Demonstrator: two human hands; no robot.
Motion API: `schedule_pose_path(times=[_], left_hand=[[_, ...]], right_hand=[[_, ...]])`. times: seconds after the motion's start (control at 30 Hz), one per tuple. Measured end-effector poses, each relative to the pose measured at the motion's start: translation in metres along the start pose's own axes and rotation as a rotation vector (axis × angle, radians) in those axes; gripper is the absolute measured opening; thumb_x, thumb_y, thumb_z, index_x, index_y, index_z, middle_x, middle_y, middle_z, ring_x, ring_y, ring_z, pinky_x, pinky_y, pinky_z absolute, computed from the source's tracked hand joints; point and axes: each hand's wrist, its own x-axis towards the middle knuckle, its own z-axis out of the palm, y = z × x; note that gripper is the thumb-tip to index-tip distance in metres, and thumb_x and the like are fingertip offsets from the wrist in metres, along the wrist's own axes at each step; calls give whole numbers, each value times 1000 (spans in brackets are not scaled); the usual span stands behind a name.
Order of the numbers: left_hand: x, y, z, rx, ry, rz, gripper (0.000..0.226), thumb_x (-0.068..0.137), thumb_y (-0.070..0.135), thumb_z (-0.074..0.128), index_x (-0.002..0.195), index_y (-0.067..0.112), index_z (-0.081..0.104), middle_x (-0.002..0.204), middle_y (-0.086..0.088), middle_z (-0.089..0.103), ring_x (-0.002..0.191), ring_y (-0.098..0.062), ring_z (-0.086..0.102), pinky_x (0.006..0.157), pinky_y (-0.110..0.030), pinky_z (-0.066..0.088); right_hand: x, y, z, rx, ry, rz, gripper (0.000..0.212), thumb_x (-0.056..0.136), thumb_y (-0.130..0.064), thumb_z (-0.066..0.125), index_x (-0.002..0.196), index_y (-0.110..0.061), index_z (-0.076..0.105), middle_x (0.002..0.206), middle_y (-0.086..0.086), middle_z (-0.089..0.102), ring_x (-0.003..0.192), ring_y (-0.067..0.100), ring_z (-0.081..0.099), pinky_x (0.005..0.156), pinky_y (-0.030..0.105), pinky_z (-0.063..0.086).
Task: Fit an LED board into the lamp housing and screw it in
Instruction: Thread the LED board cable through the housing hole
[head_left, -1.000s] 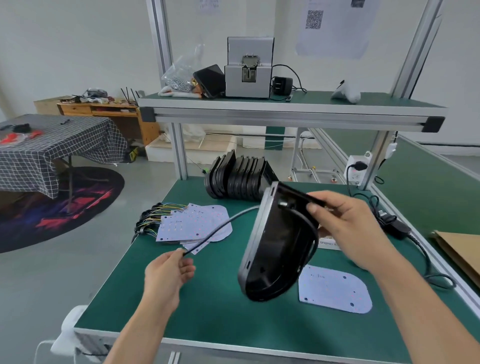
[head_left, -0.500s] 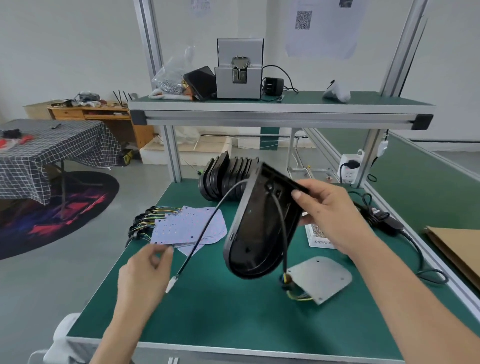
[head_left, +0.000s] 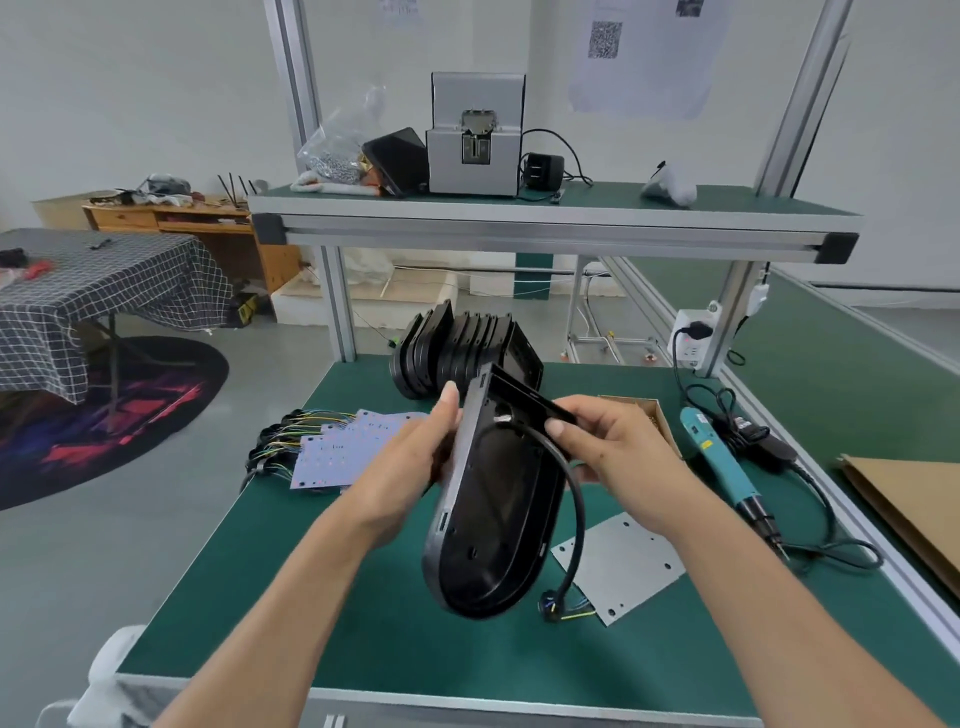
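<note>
The lamp housing (head_left: 493, 519) looks like glossy black plastic. The LED board (head_left: 621, 564) shows matt grey metal. The bench mat (head_left: 363, 623) is smooth and green.

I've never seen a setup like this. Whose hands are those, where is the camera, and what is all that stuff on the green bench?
There is no robot here, only a person at a workbench. The camera sits on their head and looks down, so you see their own arms. The left hand and the right hand together hold a black lamp housing, tilted, above the green bench. A black cable hangs from the housing down to a grey LED board lying on the bench. To the left lies a pile of more boards with coloured wires, behind stands a row of spare housings, and to the right lies a teal electric screwdriver. The grey box on the upper shelf I cannot identify.
</note>
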Motion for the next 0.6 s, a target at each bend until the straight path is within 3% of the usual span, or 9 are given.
schedule_pose_path(times=[0.07,0.13,0.23,0.3,0.37,0.43,0.47,0.53,0.6], left_hand=[[2,-10,-3,-7,66,-9,94,85,83,54,101,-8,69,98,-17,59,90,-31,47,88,-43,34],[6,-23,-8,103,226,-1,63,93,69,57,71,11,68,81,-12,47,79,-29,36,77,-41,26],[8,-42,-14,287,337,-35,62,105,47,57,47,26,53,58,1,41,61,-17,34,60,-30,24],[9,-50,-14,446,338,-56,56,105,34,61,52,19,54,52,11,45,55,-11,36,54,-25,30],[12,-54,-13,540,308,-82,32,100,19,65,70,8,66,64,0,62,64,-14,47,64,-31,43],[13,-51,-9,364,294,-12,13,98,2,64,92,8,74,80,-4,78,70,-16,62,70,-35,54],[13,-48,-5,228,296,31,20,99,-3,61,99,11,75,85,-3,80,73,-16,67,71,-34,57],[12,-43,1,-7,287,89,25,103,1,58,102,18,77,92,-5,80,81,-21,68,76,-37,55],[9,-42,5,-102,270,119,25,102,32,59,98,16,78,97,-10,78,88,-26,64,83,-45,51]], right_hand=[[-3,3,-3,36,1,6,29,105,-8,60,105,-27,82,90,-1,81,80,10,77,64,25,63],[-4,7,-5,44,-4,15,27,105,-8,60,108,-24,81,95,3,82,83,14,78,65,28,65],[-5,15,-4,11,10,39,27,105,-7,61,106,-24,82,94,2,81,80,14,76,62,25,62],[-5,20,-3,-5,13,60,27,104,-6,62,105,-24,82,92,1,80,78,13,76,60,24,62],[-4,25,-1,-32,4,75,26,104,-5,62,105,-22,82,92,2,79,78,13,76,62,26,64],[-3,29,4,-57,-6,87,24,104,-4,61,107,-19,80,93,5,78,78,12,77,64,28,65],[-3,31,6,-69,-6,92,24,104,-4,61,107,-18,80,93,7,78,77,10,76,64,27,65],[-2,34,10,-89,5,96,23,104,-4,62,106,-19,80,97,16,77,76,9,74,62,24,63],[-1,35,12,-86,11,93,23,104,-6,62,105,-20,80,99,16,78,77,10,74,61,23,62]])
